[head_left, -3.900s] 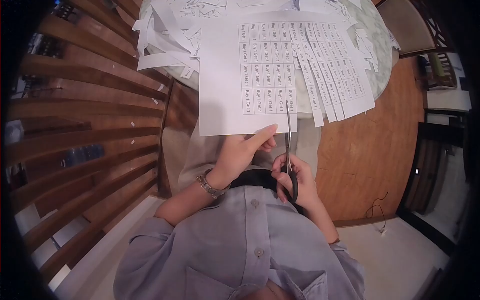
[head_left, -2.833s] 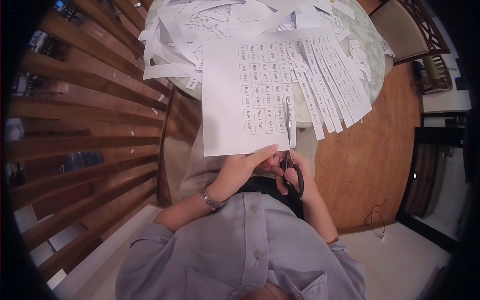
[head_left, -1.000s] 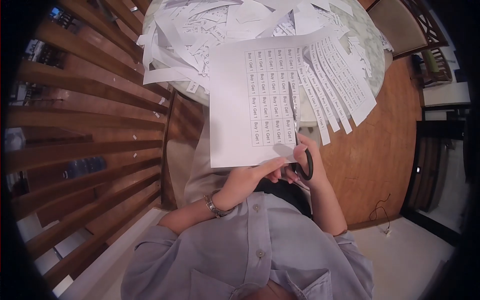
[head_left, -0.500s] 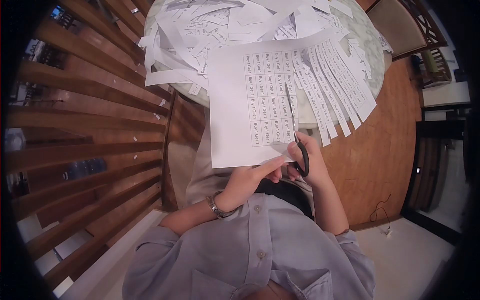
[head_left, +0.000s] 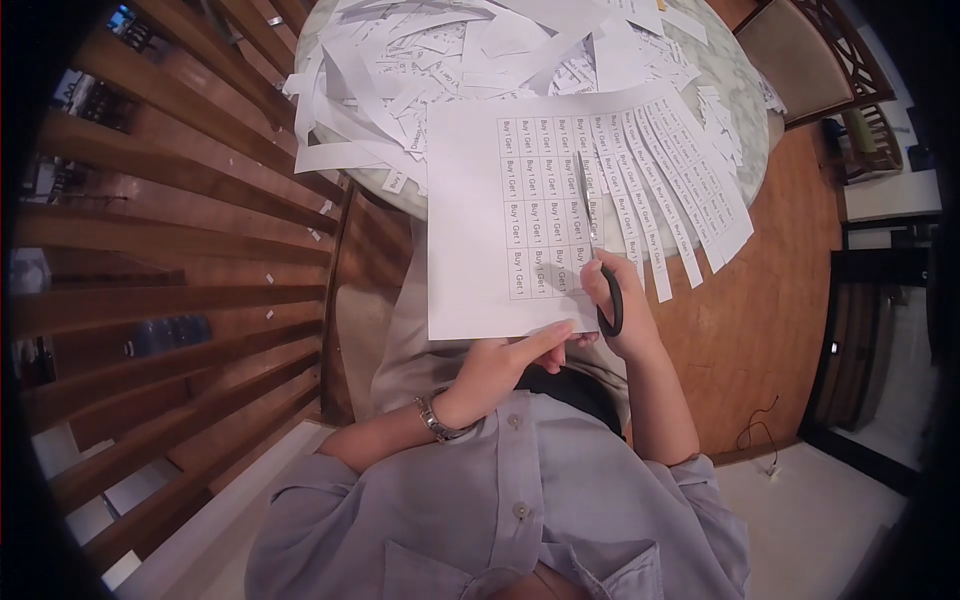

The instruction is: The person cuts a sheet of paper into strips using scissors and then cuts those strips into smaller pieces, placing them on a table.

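Observation:
My left hand (head_left: 515,365) pinches the bottom edge of a white paper sheet (head_left: 465,220), thumb on top and fingers underneath. Printed on the sheet is a grid of boxes reading "Buy 1 Get 1". Its right part is slit into several long strips (head_left: 683,190) that fan out to the right, joined at the far end. In my right hand (head_left: 622,295) is a pair of scissors (head_left: 610,302) with black handles. The blades point away from me along a column line of the grid, partly covered by the paper.
A round marble table (head_left: 725,60) stands ahead, heaped with paper strips and small printed cuttings (head_left: 420,70). Wooden slats (head_left: 190,240) run along the left. At the far right is a chair (head_left: 805,55), and a cord (head_left: 757,430) lies on the floor.
The scissors have advanced slightly away from me along the column line, with my right hand higher in view. The sheet has shifted a little right and down, and its strips have swung.

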### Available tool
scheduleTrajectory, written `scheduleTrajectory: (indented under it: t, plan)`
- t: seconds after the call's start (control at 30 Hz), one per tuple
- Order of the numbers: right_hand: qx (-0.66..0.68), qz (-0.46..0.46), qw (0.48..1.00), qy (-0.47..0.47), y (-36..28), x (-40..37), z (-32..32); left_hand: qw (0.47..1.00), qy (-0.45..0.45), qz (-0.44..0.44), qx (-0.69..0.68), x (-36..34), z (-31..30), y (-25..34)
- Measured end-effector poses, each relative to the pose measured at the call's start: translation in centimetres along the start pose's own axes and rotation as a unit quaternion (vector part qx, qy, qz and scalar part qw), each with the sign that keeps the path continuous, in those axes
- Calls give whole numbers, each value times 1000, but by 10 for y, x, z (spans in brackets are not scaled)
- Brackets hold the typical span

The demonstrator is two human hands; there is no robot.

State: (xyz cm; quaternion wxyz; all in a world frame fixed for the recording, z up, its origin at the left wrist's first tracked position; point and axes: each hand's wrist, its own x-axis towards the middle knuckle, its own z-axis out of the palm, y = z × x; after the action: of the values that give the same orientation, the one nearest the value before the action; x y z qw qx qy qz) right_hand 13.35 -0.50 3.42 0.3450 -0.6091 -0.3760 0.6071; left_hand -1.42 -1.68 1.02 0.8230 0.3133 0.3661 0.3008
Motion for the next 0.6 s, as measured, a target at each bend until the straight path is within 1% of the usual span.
scheduleTrajectory:
  t: [0.07, 0.13, 0.23, 0.37, 0.43, 0.47, 0.53, 0.6]
  plan:
    - [22, 4, 1000, 0, 3, 0, -1, 1000, 3, 0, -6, -1, 2, 0]
    - [64, -7, 997, -34, 5, 1, -2, 1000, 2, -2, -5, -1, 2, -1]
    - [78, -29, 997, -9, 2, -1, 2, 1000, 2, -4, -8, -1, 2, -3]
    - [78, -24, 997, 3, 5, 0, 2, 1000, -4, -1, -9, -2, 2, -2]
    - [37, -115, 992, 24, 13, 8, -1, 1000, -6, -6, 0, -4, 4, -3]
    - [37, -115, 992, 24, 14, 9, -3, 1000, -8, -12, 8, -5, 4, -4]
    - [76, -67, 995, 14, 5, 7, -6, 1000, -10, -11, 11, -6, 6, -4]
    - [65, -76, 995, 3, 0, 7, -8, 1000, -13, -11, 14, -6, 8, -4]
